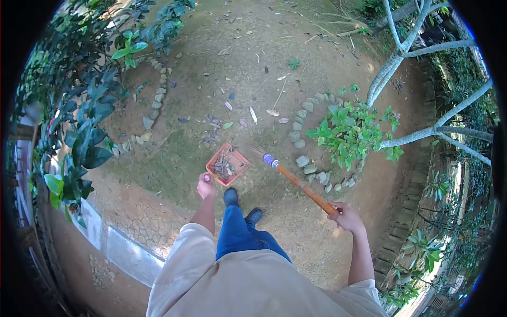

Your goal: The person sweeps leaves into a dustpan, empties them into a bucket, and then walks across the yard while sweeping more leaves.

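Nearest is the person's beige shirt, with blue jeans below it and dark shoes on the ground. The right hand, out to the right, is closed around the upper end of an orange-brown handle. The handle slants forward and inward to a purple and white binding, with thin bristles fanning out beyond it, partly blurred. The left hand is closed at the near left corner of a reddish-orange pan, which is just ahead of the shoes and holds a heap of dry leaves and debris. The bristle tips point toward the pan's right side, apart from it.

Past the pan, a small cluster of dry leaves lies on the bare, partly mossy ground. To the right, rounded stones curve around a leafy green plant; to the left, another line of stones runs near dark-leaved shrubs. Farther right, a pale tree spreads its branches
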